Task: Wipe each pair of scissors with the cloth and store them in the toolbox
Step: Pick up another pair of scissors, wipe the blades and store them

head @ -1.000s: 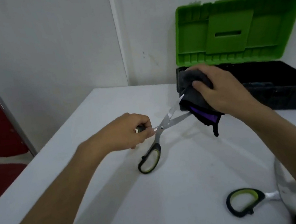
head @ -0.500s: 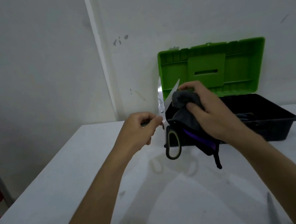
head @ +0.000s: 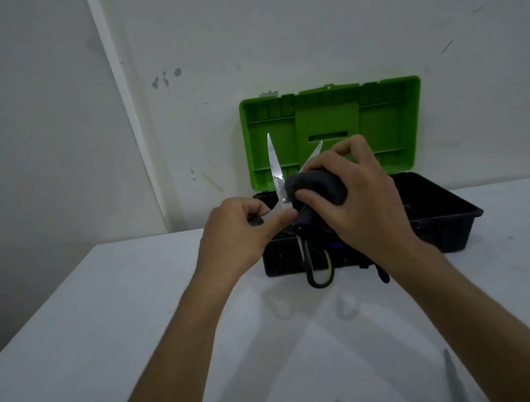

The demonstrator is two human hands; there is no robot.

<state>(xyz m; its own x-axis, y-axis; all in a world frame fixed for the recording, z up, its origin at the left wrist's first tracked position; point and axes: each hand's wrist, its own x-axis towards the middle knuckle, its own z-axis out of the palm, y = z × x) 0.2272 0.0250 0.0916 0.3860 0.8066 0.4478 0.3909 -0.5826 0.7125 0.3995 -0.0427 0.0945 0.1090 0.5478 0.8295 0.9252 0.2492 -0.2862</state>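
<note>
Steel blades, bright and splayed in a V, rise just above both hands: the scissors (head: 277,179) are held upright off the table (head: 104,323), points up. The left hand (head: 241,234) is closed on the upper handle, thumb and forefinger pinched near the pivot. The second handle loop, black with a yellow-green lining, hangs free below the right hand. The right hand (head: 355,202) is curled shut around a bunched dark grey cloth (head: 315,184), pressed against the blades just above the pivot; a tail of cloth trails beneath the wrist.

Step in hand, as judged: wiping this pair, with the cloth at the base of the blades. The next move would call for drawing the cloth outward along each blade toward its tip, fingers kept behind the edges, then shutting the blades before stowing.

The toolbox (head: 445,227) stands directly behind the hands, black tub open, green lid (head: 388,124) raised against the wall. Its contents cannot be made out.

Condition of the scissors: metal reflective, with no soiling discernible at this resolution. A narrow grey blade-like object (head: 453,378) lies on the table beside the right forearm, near the bottom edge; possibly another pair awaiting wiping, but too little shows to confirm.
</note>
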